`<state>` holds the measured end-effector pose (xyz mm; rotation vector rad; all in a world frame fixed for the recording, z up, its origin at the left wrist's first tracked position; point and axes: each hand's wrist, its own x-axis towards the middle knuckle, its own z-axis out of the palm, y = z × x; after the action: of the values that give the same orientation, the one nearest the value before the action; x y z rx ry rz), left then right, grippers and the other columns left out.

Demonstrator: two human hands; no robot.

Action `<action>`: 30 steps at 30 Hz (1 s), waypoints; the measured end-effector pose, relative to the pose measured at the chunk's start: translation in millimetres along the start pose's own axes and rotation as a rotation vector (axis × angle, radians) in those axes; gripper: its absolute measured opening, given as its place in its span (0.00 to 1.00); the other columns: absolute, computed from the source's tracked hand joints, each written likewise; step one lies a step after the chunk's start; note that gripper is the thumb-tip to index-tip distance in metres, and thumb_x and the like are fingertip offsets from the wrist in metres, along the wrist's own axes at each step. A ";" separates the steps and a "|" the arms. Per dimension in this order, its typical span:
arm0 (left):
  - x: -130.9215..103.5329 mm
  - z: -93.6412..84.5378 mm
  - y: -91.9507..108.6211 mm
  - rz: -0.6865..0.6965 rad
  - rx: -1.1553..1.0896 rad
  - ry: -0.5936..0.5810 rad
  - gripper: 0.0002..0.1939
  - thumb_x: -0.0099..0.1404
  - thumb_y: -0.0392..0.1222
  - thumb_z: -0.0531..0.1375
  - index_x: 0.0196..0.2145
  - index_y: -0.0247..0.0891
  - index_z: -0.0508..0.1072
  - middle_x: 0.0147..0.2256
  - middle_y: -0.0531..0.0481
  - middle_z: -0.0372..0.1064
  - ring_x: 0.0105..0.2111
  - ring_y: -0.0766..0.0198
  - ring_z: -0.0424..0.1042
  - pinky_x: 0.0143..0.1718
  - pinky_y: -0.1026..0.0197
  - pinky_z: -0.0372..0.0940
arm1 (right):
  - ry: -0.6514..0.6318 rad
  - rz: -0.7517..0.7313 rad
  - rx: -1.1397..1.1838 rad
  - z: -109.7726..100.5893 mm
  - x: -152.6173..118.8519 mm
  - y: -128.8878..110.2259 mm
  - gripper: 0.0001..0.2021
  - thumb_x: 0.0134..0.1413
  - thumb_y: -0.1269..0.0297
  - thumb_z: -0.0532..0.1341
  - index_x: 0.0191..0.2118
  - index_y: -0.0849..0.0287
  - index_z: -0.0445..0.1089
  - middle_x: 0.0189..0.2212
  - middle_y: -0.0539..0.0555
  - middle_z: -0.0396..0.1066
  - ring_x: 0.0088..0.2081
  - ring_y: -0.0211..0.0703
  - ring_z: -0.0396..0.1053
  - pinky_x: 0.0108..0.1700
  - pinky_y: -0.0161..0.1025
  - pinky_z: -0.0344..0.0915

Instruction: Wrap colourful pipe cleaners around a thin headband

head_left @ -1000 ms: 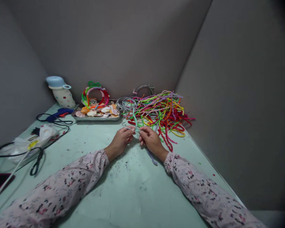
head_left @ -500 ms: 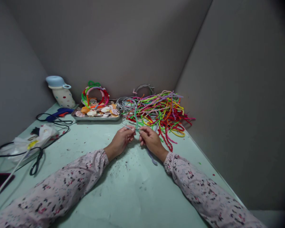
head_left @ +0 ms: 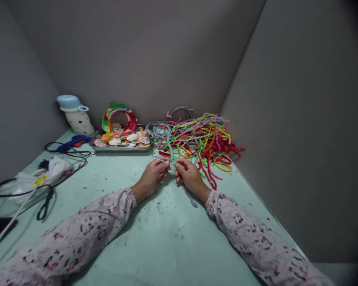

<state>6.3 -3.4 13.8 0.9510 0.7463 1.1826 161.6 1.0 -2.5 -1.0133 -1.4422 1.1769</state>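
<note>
My left hand [head_left: 152, 173] pinches a thin grey wire [head_left: 158, 159] over the middle of the table. Close to its right, my right hand [head_left: 190, 174] has its thumb and forefinger closed on the lower end of a teal pipe cleaner [head_left: 169, 145], which stands up between the hands and meets the wire there. A lavender strip [head_left: 191, 198] hangs or lies beneath my right hand. Just beyond the hands is a heap of colourful pipe cleaners [head_left: 207, 135], with a coil of grey wire [head_left: 159, 129] at its left.
A metal tray [head_left: 122, 149] of shells, with colourful wrapped hoops [head_left: 119, 121] on it, is at the back left. Further left are a bottle [head_left: 79, 120], a blue-handled tool [head_left: 73, 143], black cables [head_left: 49, 200] and a plastic bag [head_left: 55, 169]. Walls rise behind and right.
The upper end of the teal pipe cleaner has tilted slightly to the left. Both hands stay in nearly the same place, with their fingers still closed.
</note>
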 end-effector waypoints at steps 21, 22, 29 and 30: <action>-0.6 2.2 2.1 -0.014 -0.023 0.017 0.11 0.53 0.41 0.65 0.33 0.36 0.68 0.23 0.56 0.62 0.20 0.74 0.60 0.22 0.68 0.54 | -0.005 0.007 -0.007 -1.1 -0.3 -1.2 0.14 0.55 0.52 0.57 0.41 0.56 0.66 0.20 0.44 0.66 0.17 0.31 0.63 0.18 0.28 0.58; -0.6 2.0 1.8 -0.017 -0.022 0.018 0.11 0.53 0.41 0.65 0.33 0.36 0.68 0.23 0.56 0.62 0.20 0.74 0.60 0.22 0.69 0.53 | -0.001 0.007 -0.010 -1.2 -0.3 -1.3 0.14 0.56 0.51 0.56 0.41 0.56 0.67 0.20 0.44 0.66 0.17 0.31 0.63 0.18 0.28 0.58; -0.5 0.3 -0.6 -0.019 -0.009 0.019 0.12 0.54 0.41 0.65 0.35 0.36 0.69 0.24 0.55 0.63 0.21 0.74 0.60 0.21 0.69 0.53 | 0.006 0.010 0.010 -0.8 1.1 -2.6 0.16 0.57 0.49 0.55 0.38 0.57 0.67 0.20 0.45 0.67 0.17 0.30 0.64 0.18 0.27 0.57; -0.4 0.3 -0.6 -0.020 -0.014 0.024 0.12 0.54 0.41 0.65 0.36 0.36 0.70 0.25 0.55 0.63 0.21 0.74 0.61 0.22 0.69 0.53 | -0.002 0.010 0.017 -0.7 1.2 -2.3 0.16 0.57 0.49 0.54 0.39 0.57 0.66 0.21 0.45 0.67 0.17 0.30 0.64 0.18 0.27 0.57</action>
<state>6.7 -3.9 13.4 0.9173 0.7639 1.1822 162.0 1.8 0.0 -1.0090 -1.4281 1.1957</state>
